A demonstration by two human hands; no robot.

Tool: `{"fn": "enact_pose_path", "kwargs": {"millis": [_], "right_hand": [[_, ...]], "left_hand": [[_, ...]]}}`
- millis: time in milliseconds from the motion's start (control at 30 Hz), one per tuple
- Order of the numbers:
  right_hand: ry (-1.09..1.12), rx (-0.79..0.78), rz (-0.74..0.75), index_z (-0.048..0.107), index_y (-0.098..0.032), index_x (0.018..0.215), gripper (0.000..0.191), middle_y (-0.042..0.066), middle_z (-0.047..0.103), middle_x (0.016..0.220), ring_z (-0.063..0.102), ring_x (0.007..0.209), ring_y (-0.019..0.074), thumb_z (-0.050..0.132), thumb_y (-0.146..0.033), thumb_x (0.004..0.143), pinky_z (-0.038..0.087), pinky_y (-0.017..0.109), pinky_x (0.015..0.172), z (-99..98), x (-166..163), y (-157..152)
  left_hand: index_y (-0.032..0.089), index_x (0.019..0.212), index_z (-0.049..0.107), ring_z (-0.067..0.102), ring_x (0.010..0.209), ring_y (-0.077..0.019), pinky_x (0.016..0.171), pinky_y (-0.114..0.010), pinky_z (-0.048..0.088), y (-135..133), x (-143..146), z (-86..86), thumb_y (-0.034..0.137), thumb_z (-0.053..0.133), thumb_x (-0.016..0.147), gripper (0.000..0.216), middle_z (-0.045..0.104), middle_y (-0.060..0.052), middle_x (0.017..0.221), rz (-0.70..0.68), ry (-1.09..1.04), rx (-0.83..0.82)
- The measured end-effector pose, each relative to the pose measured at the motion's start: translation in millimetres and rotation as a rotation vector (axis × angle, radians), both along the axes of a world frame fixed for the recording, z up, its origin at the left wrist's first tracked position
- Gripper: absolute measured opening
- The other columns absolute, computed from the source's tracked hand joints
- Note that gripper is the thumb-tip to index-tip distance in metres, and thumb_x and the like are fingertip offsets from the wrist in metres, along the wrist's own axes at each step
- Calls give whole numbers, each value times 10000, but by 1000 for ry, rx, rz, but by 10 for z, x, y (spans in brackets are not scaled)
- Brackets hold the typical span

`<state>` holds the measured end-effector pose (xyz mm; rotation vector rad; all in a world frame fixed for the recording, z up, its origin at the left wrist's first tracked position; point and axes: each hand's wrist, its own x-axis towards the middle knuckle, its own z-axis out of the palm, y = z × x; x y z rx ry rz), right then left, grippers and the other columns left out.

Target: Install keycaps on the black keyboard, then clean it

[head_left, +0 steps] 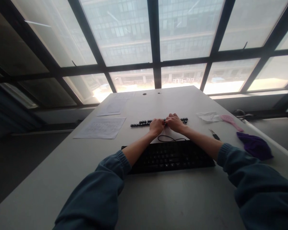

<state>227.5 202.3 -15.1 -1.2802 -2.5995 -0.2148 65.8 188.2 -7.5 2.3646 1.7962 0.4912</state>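
Nearest to an onlooker, two blue-sleeved forearms reach over a black keyboard (170, 157) that lies square on the pale table (158, 198). The arms have to cross it because what the hands work at lies on its far side. Just beyond the keyboard's back edge a thin black cable (169, 138) loops loosely on the tabletop. Past that loop, a row of loose keycaps (141, 123) runs parallel to the keyboard, laid out in a line that looks meant to keep them in order. The left hand (156, 126) and right hand (174, 122) meet knuckle to knuckle over the middle of that row with fingers curled down onto it. Whether either hand pinches a cap cannot be told from here.

Right of the keyboard, within easy reach, lie a small dark-handled tool (214, 134) and a purple cloth (254, 145), with a pink brush (230, 121) and a crumpled tissue (207, 116) further back. Printed sheets (100, 127) sit to the keyboard's far left. Behind everything, a dark-framed window wall (124, 32) lights the scene.
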Motion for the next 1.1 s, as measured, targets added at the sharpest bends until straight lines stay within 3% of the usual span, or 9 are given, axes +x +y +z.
{"fn": "enact_pose_path", "kwargs": {"millis": [133, 233, 433, 533, 700, 1100], "right_hand": [[42, -3, 38, 752, -180, 840, 163, 99, 732, 933, 530, 1021, 261, 611, -121, 900, 294, 384, 903, 32, -17, -68], [214, -26, 68, 756, -203, 851, 93, 74, 736, 920, 547, 988, 251, 682, -154, 878, 314, 381, 902, 59, 30, -247], [616, -212, 121, 755, -226, 846, 36, 35, 730, 868, 599, 885, 218, 745, -192, 839, 419, 358, 862, 32, 258, -923], [694, -328, 125, 757, -226, 846, 93, 31, 720, 848, 613, 862, 213, 721, -143, 829, 455, 349, 823, 15, 333, -1252], [724, -413, 103, 761, -231, 864, 119, 30, 716, 861, 619, 897, 222, 716, -127, 826, 464, 365, 852, 9, 341, -1522], [651, -360, 114, 735, -226, 868, 127, 39, 707, 890, 608, 917, 226, 703, -106, 841, 459, 380, 880, 4, 314, -1621]], "left_hand": [[273, 920, 809, 693, 993, -229, 855, -297, 519, -151, -147, 98, 266, 700, 836, 137, 787, -35, 964, -32, -35, -6], [270, 924, 811, 711, 925, -201, 858, -280, 517, -385, -331, 181, 263, 712, 821, 144, 792, -7, 930, -95, -151, -17], [236, 896, 826, 693, 763, -172, 756, -262, 510, -1020, -481, 228, 264, 734, 798, 137, 790, -11, 842, -294, -378, -140], [238, 880, 828, 695, 790, -179, 809, -277, 510, -1227, -425, 194, 245, 738, 792, 126, 790, -9, 845, -357, -419, -183], [250, 874, 825, 690, 830, -181, 952, -320, 474, -1309, -372, 98, 208, 735, 795, 127, 789, 6, 874, -416, -425, -169], [251, 862, 809, 609, 865, -187, 852, -315, 481, -1406, -336, 22, 184, 725, 823, 114, 769, -7, 917, -462, -302, -4]]}}
